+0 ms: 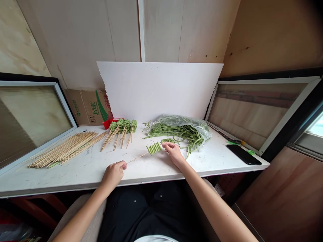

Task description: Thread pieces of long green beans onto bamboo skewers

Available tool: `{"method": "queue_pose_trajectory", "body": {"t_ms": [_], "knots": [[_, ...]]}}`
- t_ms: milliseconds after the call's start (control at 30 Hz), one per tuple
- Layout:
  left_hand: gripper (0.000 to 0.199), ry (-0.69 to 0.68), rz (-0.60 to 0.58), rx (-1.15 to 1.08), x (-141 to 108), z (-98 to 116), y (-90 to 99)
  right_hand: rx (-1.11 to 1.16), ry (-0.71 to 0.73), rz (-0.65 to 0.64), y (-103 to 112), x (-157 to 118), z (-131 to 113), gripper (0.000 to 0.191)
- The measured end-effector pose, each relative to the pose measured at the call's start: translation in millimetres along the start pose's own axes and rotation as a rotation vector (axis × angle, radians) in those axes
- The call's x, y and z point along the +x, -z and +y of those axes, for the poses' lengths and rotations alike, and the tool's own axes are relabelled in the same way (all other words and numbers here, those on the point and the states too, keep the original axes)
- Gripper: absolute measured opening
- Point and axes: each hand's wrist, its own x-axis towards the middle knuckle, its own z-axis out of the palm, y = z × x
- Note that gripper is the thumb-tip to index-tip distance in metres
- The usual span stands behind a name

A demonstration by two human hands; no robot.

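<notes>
My left hand (113, 173) is closed on the lower end of a thin wooden skewer (137, 158), above the table's front part. Folded green bean (153, 148) is threaded in a row of loops near the skewer's far end. My right hand (172, 151) pinches at that end, its fingertips just right of the loops; whether they hold bean or the skewer's tip is too small to tell. Behind it a small green bean coil (168, 140) lies on the table. Long green beans (176, 130) spill from a clear plastic bag (199, 123) farther back.
Bare skewers (68, 148) lie in a pile at the left. Finished bean skewers (123, 126) are stacked beside a red tray (107, 123). On the right are a black phone (243, 154) and a green-handled tool (251, 152). A white board (158, 90) and a cardboard box (88, 106) stand behind.
</notes>
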Motion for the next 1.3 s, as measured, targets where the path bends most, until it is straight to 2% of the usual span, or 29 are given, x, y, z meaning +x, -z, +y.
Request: {"method": "queue_pose_trajectory", "body": {"t_ms": [167,467,767,967,1067,1133,1167,1233,1300], "knots": [[0.026,-0.016,0.000,0.003,0,1,0.5,-0.003,0.033,-0.049,-4,-2,0,0.034],[0.026,-0.026,0.006,-0.019,-1,1,1.3,0.008,0.006,-0.075,-4,-3,-1,0.033],[0.025,-0.030,0.063,-0.038,-3,-9,-8.3,-0.046,-0.003,-0.087,-5,-9,-12,0.033],[0.024,-0.023,0.101,-0.093,-3,-14,-15.7,-0.140,0.010,-0.099,1,-6,-10,0.041],[0.024,-0.005,0.123,-0.127,-3,-13,-18.7,-0.206,0.052,-0.028,17,13,-7,0.050],[0.024,0.006,0.123,-0.142,-3,-11,-19.0,-0.315,0.089,0.066,29,36,-7,0.048],[0.024,0.009,0.123,-0.147,-3,-10,-18.6,-0.432,0.094,0.103,34,51,-7,0.045],[0.025,0.009,0.129,-0.153,-3,-9,-17.4,-0.830,0.064,0.105,41,84,-9,0.041],[0.026,0.017,0.133,-0.155,-3,-9,-16.6,-0.968,0.048,0.077,43,117,-10,0.035]]}}
